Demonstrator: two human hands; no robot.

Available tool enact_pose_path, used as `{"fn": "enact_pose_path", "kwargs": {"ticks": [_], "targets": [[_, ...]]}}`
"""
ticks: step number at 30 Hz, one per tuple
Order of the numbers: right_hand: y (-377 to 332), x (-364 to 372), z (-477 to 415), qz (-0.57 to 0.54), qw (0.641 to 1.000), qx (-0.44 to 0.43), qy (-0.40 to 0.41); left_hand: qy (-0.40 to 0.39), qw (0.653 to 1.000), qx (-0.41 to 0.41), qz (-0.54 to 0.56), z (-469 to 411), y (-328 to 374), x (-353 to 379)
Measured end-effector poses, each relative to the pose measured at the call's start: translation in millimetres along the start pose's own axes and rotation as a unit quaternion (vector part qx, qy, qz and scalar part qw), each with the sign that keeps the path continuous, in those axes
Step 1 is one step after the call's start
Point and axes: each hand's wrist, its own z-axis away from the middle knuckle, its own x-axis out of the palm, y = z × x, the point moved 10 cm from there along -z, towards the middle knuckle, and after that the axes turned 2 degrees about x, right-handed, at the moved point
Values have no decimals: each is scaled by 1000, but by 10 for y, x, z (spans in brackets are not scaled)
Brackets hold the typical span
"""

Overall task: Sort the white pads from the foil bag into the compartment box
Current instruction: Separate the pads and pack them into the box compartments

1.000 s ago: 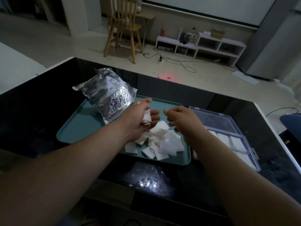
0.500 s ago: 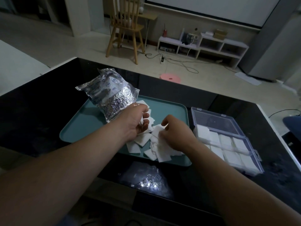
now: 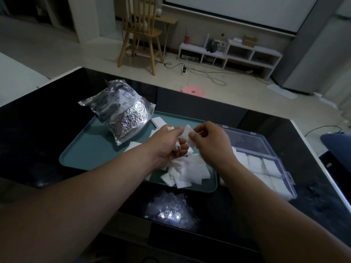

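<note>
Fingers (image 3: 197,138) of my right hand (image 3: 212,143) pinch one white pad (image 3: 187,131) at its edge; left hand (image 3: 169,144) grips several. Probably light, soft.

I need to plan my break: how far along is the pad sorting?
Done: several compartments of the compartment box hold white pads. In hand: the left hand grips a few pads and the right hand pinches one pad over the teal tray. Left: a loose pile on the tray; the foil bag hides its contents.
</note>
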Motion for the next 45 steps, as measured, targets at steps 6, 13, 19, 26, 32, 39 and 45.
{"fn": "enact_pose_path", "kwargs": {"ticks": [6,13,19,26,32,39,45], "targets": [[187,26,-7,73,996,29,-39,39,999,-11,-30,-57,-94,-50],[63,-109,29,24,999,10,-24,4,999,11,-50,-27,-45,93],[-135,-67,198,24,994,-71,-77,-74,997,20,-32,59,-29,377],[-209,-226,383,38,978,-162,-128,-173,982,-77,0,150,-209,551],[-131,-294,474,23,979,-149,-134,-274,952,-133,42,331,-312,821],[-39,-359,525,-2,981,-139,-138,-289,944,-145,70,446,-336,1032],[112,-515,536,32,986,-134,-96,-234,955,-141,115,364,-326,1061]]}}
